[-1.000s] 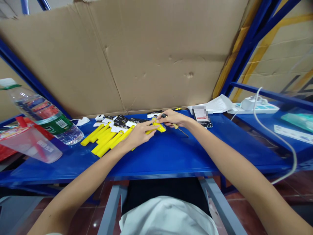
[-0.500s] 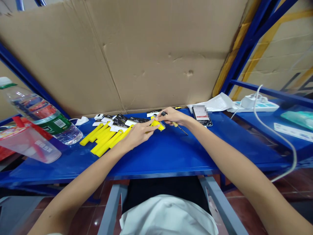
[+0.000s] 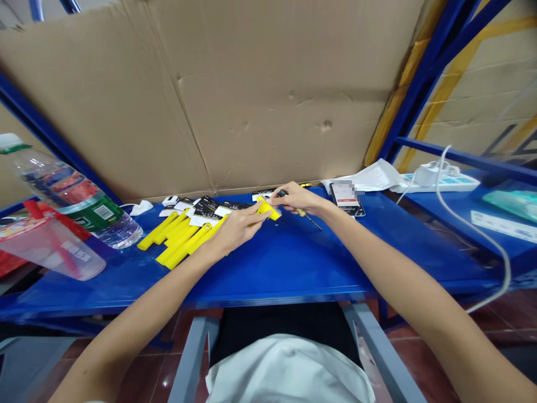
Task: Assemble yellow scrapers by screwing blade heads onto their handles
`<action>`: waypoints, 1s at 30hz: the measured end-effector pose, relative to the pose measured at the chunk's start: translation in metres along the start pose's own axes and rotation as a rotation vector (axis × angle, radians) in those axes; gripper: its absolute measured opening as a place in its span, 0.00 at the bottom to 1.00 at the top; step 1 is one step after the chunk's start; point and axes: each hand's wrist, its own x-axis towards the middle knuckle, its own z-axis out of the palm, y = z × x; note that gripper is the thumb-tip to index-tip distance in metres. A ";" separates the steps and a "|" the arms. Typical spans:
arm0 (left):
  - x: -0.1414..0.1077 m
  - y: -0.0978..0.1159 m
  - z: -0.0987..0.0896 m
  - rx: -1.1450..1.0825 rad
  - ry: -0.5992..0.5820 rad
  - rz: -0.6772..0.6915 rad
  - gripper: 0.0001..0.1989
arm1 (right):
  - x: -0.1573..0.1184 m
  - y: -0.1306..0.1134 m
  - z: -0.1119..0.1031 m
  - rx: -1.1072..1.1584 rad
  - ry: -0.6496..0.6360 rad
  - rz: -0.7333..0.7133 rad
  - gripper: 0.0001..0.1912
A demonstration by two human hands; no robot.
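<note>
Yellow piece (image 3: 267, 207) is held between both hands, just above the surface (image 3: 285, 266) and near its back edge. Its near end is gripped by the fingertips of the left hand (image 3: 240, 227), the fingers being stretched out and drawn close together. Its far side is met by the fingertips of the right hand (image 3: 295, 197), which are bunched narrowly; whether it is pinched or only touched there cannot be told. A screwdriver (image 3: 301, 212) is also carried in the right hand, dark end upward by the thumb side, thin shaft slanted down to the right and away from the piece.

Handling (judged): light, stiff, probably hard plastic; smooth faces may be a little slippery; not taken to be fragile. Best hold is expected at the body's sides, with the pale edge left uncovered in case it is sharp.

Appearance: bright, even yellow; short, blocky, tilted; a pale or clear strip is seen along the right edge. Finer detail is hidden by the fingers.

Nearby: yellow handles (image 3: 178, 246) are laid side by side left of the left hand, with black-and-white cards (image 3: 206, 209) overlapped behind.
</note>
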 end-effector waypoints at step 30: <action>0.034 0.035 -0.044 -1.594 0.342 -0.857 0.28 | 0.022 0.030 0.001 -0.676 -0.322 -0.237 0.04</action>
